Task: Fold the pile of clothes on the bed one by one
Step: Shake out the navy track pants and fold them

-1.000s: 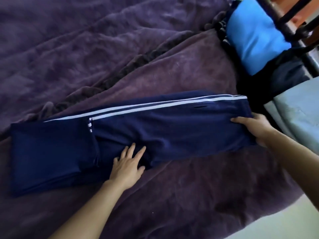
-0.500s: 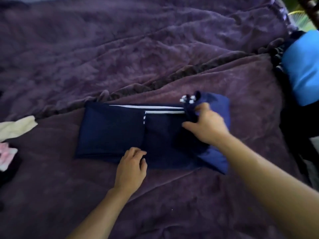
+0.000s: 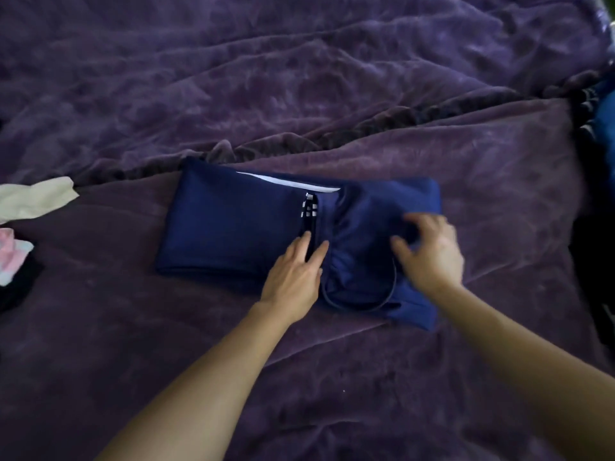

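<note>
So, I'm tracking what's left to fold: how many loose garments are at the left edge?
3: a cream garment at the far left, a pink-and-white garment just nearer, and a black garment beside that. Others may lie out of frame.

Bed (image 3: 139, 371) covered by a rumpled purple blanket (image 3: 299, 78). Folded navy trousers (image 3: 233, 227) with white stripes lie at centre. At the left edge lie a cream cloth (image 3: 33, 197), a pink-and-white garment (image 3: 11, 254) and a black garment (image 3: 18, 289); dark clothes (image 3: 592, 247) lie at the right edge.
</note>
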### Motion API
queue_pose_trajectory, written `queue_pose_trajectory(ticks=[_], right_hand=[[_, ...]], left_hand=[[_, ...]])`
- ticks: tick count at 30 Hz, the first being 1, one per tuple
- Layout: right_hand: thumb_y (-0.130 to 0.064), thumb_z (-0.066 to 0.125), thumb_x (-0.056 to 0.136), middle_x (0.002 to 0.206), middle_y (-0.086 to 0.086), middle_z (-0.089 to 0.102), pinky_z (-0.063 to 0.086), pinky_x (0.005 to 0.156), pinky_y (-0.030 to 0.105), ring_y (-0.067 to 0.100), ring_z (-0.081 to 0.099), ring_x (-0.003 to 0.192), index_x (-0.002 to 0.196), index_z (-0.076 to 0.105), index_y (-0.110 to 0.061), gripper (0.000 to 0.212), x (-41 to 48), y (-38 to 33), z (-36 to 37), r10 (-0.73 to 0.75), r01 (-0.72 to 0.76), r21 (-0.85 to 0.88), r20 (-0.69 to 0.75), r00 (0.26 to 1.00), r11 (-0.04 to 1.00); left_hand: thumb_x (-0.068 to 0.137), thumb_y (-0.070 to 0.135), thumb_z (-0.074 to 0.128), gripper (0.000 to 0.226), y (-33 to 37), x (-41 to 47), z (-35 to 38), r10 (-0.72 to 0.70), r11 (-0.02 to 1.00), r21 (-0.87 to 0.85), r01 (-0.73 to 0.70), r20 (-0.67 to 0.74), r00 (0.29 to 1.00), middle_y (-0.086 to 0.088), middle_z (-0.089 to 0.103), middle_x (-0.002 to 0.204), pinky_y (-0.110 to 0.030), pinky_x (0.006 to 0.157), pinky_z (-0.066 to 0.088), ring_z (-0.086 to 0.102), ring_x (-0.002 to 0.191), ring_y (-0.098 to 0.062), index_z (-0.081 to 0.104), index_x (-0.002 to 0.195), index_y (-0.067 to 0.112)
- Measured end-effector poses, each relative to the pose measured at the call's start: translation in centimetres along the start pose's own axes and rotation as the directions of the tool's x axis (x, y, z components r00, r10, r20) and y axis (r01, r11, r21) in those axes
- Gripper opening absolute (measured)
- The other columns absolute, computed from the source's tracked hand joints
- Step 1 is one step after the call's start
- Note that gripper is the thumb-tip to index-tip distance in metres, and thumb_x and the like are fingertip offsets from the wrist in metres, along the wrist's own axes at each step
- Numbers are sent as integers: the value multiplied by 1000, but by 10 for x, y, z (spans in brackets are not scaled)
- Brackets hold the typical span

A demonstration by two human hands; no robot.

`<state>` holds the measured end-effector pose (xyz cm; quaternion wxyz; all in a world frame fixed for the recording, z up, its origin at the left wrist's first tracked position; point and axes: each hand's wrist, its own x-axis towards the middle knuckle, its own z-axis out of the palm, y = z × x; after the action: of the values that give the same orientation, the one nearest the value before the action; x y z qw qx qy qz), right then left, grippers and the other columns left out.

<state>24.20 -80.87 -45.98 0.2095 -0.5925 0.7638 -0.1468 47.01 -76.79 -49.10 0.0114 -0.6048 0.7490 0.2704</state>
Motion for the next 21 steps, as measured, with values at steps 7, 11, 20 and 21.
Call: queue_pose_trajectory(ticks=[7, 11, 20, 21], right_hand=[[-16, 79, 77, 105, 13, 70, 57, 81, 45, 28, 67, 94, 110, 64, -4, 39, 15, 66, -2, 470, -566, 395, 320, 823, 724], [-18, 78, 77, 83, -1, 72, 54, 58, 24, 11, 68, 72, 93, 62, -12, 24, -6, 49, -31, 378, -433, 459, 212, 901, 775], [-26, 81, 75, 100, 1, 68, 54, 82, 42, 23, 67, 92, 113, 50, -14, 51, -16, -166, -28, 3, -86, 406, 200, 980, 910], [-26, 80, 75, 99, 2, 65, 50, 84, 35, 26, 64, 95, 116, 48, -12, 53, -16, -192, -9, -50, -29, 362, 207, 977, 932]], left_hand=[[93, 0, 50, 69, 6, 46, 19, 142, 989, -9, -145, 267, 953, -7, -8, 161, -39, 114, 29, -1, 148, -22, 18, 152, 18], [98, 11, 47, 61, 6, 41, 5, 129, 988, -120, -101, 254, 959, -5, -1, 161, -40, 114, 29, 5, 148, -21, 20, 151, 18], [91, 8, 55, 31, -92, -49, -68, -277, 899, -403, 170, -222, 935, -8, 53, 123, -33, 97, 44, 53, 114, -24, 61, 122, 6], [90, 5, 56, 29, -114, -62, -72, -334, 888, -401, 224, -229, 914, -9, 55, 119, -35, 95, 45, 55, 110, -26, 63, 118, 5]])
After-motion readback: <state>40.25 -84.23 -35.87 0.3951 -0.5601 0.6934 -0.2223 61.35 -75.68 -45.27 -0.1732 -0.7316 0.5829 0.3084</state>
